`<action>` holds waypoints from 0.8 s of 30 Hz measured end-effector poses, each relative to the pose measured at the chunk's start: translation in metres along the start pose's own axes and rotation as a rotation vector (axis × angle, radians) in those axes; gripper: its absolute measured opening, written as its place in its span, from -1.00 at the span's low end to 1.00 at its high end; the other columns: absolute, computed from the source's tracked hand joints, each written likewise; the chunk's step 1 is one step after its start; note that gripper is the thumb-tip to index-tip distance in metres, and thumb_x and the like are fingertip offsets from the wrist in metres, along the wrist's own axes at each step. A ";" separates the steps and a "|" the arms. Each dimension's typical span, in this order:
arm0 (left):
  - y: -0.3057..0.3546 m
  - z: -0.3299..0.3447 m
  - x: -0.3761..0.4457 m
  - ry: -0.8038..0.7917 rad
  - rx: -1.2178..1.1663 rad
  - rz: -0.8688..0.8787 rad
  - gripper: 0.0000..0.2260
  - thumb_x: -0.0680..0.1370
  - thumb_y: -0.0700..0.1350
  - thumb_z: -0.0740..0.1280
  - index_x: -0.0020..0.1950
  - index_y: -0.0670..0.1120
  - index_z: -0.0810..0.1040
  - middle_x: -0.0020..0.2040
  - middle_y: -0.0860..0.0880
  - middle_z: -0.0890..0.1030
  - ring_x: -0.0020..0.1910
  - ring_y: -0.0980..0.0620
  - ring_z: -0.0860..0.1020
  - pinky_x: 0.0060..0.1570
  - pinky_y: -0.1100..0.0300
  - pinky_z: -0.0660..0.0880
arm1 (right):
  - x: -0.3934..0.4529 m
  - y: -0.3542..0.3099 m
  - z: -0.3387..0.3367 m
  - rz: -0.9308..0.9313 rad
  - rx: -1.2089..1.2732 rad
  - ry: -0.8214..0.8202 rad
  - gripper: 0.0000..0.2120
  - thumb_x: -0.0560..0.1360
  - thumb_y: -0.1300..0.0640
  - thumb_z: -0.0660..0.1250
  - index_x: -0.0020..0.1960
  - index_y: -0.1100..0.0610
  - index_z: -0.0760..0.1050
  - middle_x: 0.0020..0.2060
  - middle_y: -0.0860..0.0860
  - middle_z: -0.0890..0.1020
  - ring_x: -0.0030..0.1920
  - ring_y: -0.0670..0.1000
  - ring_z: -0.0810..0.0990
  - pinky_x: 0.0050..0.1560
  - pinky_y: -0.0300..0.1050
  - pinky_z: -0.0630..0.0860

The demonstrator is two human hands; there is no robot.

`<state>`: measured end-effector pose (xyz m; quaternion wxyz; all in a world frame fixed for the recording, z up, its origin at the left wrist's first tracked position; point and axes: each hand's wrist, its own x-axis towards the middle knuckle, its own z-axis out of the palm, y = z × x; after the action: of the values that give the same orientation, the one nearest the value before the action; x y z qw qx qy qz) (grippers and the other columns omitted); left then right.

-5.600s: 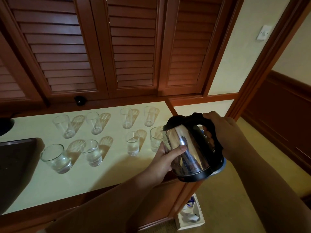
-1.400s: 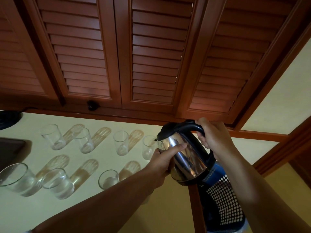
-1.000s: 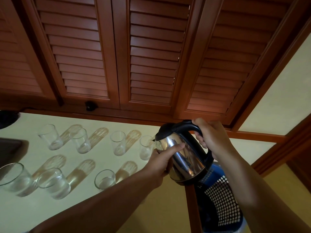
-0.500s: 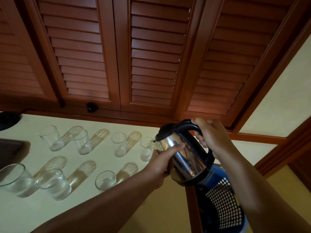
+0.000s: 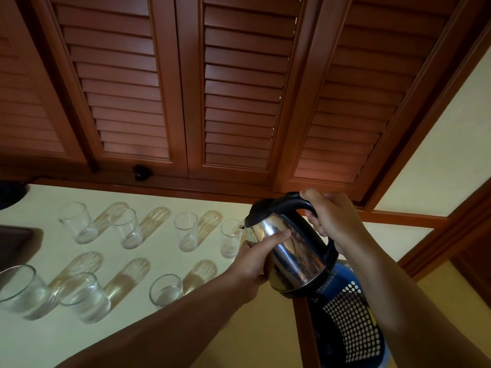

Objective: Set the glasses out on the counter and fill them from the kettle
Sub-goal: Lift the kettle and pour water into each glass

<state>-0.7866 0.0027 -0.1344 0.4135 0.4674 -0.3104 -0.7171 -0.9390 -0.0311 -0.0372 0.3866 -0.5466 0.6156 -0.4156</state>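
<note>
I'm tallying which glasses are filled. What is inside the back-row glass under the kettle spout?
The glass at the kettle spout looks mostly empty, perhaps some water at the bottom. The left hand hides its right edge; no stream can be made out.

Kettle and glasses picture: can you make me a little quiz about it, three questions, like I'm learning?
1. True or false: the shiny steel kettle with the black handle stands on the pale counter.
2. Which hand holds the kettle's handle? A) left hand B) right hand
3. Fill in: the spout is at the clear back-row glass farthest to the ____.

Key: 1 false, both hands hold it up, tilted. 2 B; the left steadies the steel body. 3 right.
</note>
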 end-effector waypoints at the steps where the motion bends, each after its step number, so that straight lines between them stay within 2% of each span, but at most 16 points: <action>1: 0.001 0.000 -0.001 0.000 -0.003 -0.002 -0.30 0.31 0.18 0.69 0.37 -0.04 0.63 0.18 -0.05 0.80 0.24 -0.07 0.72 0.24 0.00 0.63 | -0.001 0.000 0.000 -0.003 -0.003 -0.001 -0.60 0.56 -0.04 0.35 -0.34 0.20 0.51 -0.61 -0.06 0.44 -0.63 -0.14 0.37 -0.53 -0.28 0.30; 5: 0.006 0.001 -0.011 0.011 0.002 0.014 -0.43 0.34 0.13 0.63 0.30 0.00 0.64 0.08 0.00 0.82 0.10 0.02 0.74 -0.02 0.14 0.62 | -0.005 0.001 0.000 -0.013 0.024 0.017 -0.60 0.59 0.01 0.34 -0.33 0.23 0.51 -0.61 -0.05 0.42 -0.62 -0.13 0.34 -0.53 -0.30 0.29; 9: 0.011 -0.001 -0.017 0.010 0.012 0.035 -0.45 0.34 0.10 0.62 0.28 0.00 0.61 0.09 -0.02 0.81 0.05 0.05 0.74 -0.07 0.16 0.61 | -0.012 0.001 0.003 -0.034 0.083 0.059 -0.65 0.59 0.06 0.33 -0.30 0.24 0.51 -0.57 -0.01 0.40 -0.62 -0.15 0.35 -0.54 -0.31 0.30; 13: 0.013 -0.005 -0.018 0.041 0.025 0.042 -0.22 0.21 0.15 0.73 0.32 -0.06 0.53 0.16 -0.05 0.77 0.12 0.00 0.72 0.01 0.09 0.61 | -0.019 0.002 0.007 -0.046 0.142 0.104 -0.65 0.59 0.12 0.32 -0.33 0.25 0.50 -0.58 0.01 0.40 -0.62 -0.14 0.33 -0.56 -0.33 0.30; 16: 0.013 -0.008 -0.015 0.088 0.024 0.040 -0.11 0.11 0.19 0.73 0.34 -0.08 0.51 0.18 -0.08 0.77 0.16 -0.07 0.74 0.19 -0.03 0.65 | -0.024 0.000 0.009 -0.057 0.188 0.121 -0.64 0.60 0.15 0.31 -0.35 0.23 0.48 -0.58 0.00 0.42 -0.63 -0.16 0.37 -0.55 -0.34 0.32; 19: 0.015 -0.015 -0.013 0.098 0.021 0.052 -0.09 0.09 0.19 0.73 0.34 -0.09 0.51 0.19 -0.09 0.76 0.18 -0.10 0.74 0.33 -0.15 0.62 | -0.025 -0.002 0.013 -0.063 0.222 0.132 -0.64 0.60 0.14 0.30 -0.36 0.19 0.48 -0.56 0.02 0.43 -0.62 -0.14 0.36 -0.54 -0.30 0.31; 24: 0.023 -0.025 -0.015 0.073 0.027 0.060 -0.11 0.08 0.20 0.73 0.32 -0.04 0.51 0.20 -0.06 0.76 0.20 -0.10 0.73 0.35 -0.15 0.60 | -0.025 -0.013 0.021 -0.067 0.201 0.144 -0.72 0.58 0.09 0.34 -0.29 0.15 0.51 -0.50 0.01 0.47 -0.56 -0.12 0.38 -0.50 -0.23 0.33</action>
<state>-0.7530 0.0037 -0.1180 0.4395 0.4893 -0.3185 -0.6826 -0.9123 -0.0091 -0.0323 0.3800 -0.4941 0.5786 -0.5260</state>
